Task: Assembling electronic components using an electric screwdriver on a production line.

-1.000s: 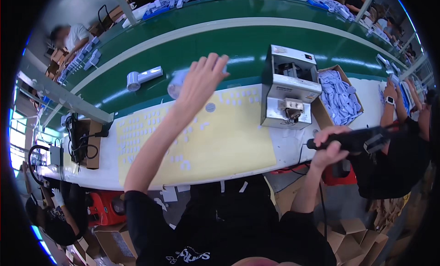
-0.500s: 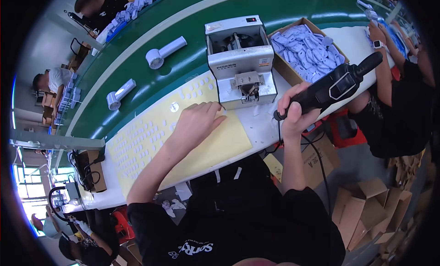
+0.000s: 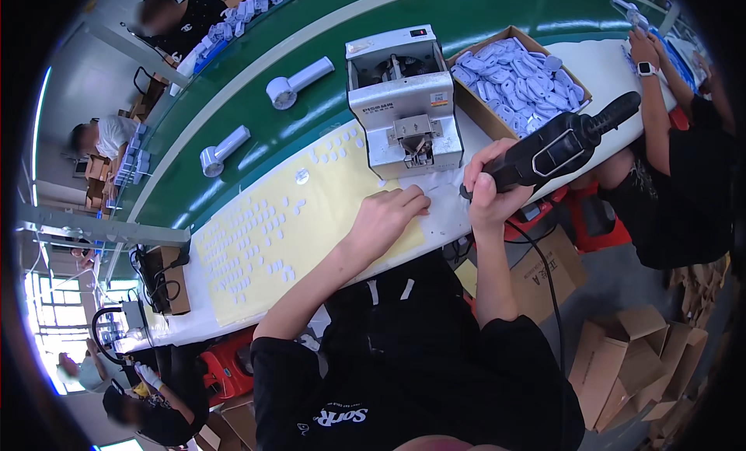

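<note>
My right hand [image 3: 493, 194] is wrapped round a black corded handheld device [image 3: 548, 157] with a ribbed end and a metal loop on its side, tilted up to the right. Its exact kind I cannot tell. My left hand [image 3: 386, 222] is low over the right edge of a yellow sheet [image 3: 326, 237], its fingers curled together; anything in them is hidden. Just beyond stands a silver tabletop machine [image 3: 408, 101] with a metal feed at its front. Rows of small white pieces [image 3: 241, 241] lie on the sheet, with a round clear piece [image 3: 301, 176] behind them.
Right of the machine, a cardboard box [image 3: 497, 113] is full of pale lilac plastic parts. Two lilac handheld housings [image 3: 284, 92] lie on the green conveyor [image 3: 256, 101]. A co-worker [image 3: 660, 140] sits at the right. Open cartons [image 3: 622, 365] stand on the floor; a cord [image 3: 553, 295] hangs down beside me.
My left hand has moved right and nearer, from the machine's front left corner toward the device. My right hand still grips the device. The whole view has shifted slightly.
</note>
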Tool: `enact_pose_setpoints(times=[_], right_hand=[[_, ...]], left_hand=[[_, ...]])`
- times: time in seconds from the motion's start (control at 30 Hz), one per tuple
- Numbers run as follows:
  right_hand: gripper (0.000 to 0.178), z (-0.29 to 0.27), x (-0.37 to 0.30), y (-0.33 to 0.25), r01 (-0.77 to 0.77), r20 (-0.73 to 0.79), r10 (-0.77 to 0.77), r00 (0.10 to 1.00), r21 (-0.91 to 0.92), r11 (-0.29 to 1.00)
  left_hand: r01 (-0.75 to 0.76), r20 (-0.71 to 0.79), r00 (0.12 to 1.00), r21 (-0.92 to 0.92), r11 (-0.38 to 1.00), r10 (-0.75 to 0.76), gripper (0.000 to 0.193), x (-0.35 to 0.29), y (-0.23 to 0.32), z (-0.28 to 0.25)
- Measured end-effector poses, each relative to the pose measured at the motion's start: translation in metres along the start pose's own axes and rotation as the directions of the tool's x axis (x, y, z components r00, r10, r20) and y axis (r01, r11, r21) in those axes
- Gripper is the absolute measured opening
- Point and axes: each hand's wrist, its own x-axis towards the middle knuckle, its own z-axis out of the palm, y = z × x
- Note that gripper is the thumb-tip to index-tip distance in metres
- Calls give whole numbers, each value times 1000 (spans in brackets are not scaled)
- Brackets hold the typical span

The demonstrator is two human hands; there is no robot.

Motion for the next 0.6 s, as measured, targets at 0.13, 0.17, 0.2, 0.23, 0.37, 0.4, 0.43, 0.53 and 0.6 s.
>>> enact_pose_setpoints(times=[0.13,0.17,0.2,0.23,0.37,0.4,0.43,0.53,0.6], right_hand=[[38,-6,1,5,28,11,-27,1000,-28,999],[38,-7,3,6,43,12,-43,999,-17,999],[37,-8,2,7,22,-2,-22,1000,-39,999],[36,-8,2,6,0,-13,-1,1000,-51,999],[34,9,3,7,-19,4,19,1000,-44,999],[34,13,4,6,-30,7,30,1000,-51,998],[34,12,5,4,-17,18,18,1000,-38,999],[33,7,8,5,-17,36,21,999,-105,994],[34,-1,9,5,-119,45,123,991,-75,990]], left_hand=[[-38,2,999,45,998,38,13,11,10,-23],[-6,-132,991,58,998,13,12,21,5,-38],[28,-263,965,59,998,-11,10,36,5,-56],[67,-304,952,87,994,-38,10,54,6,-78],[93,-290,956,195,976,-33,14,100,-46,-103],[100,-309,950,214,972,-30,14,101,-52,-105],[82,-378,926,169,982,-12,16,101,-51,-106],[38,-517,856,102,994,20,21,89,-63,-113],[232,-563,787,-109,967,-252,29,60,-96,-113]])
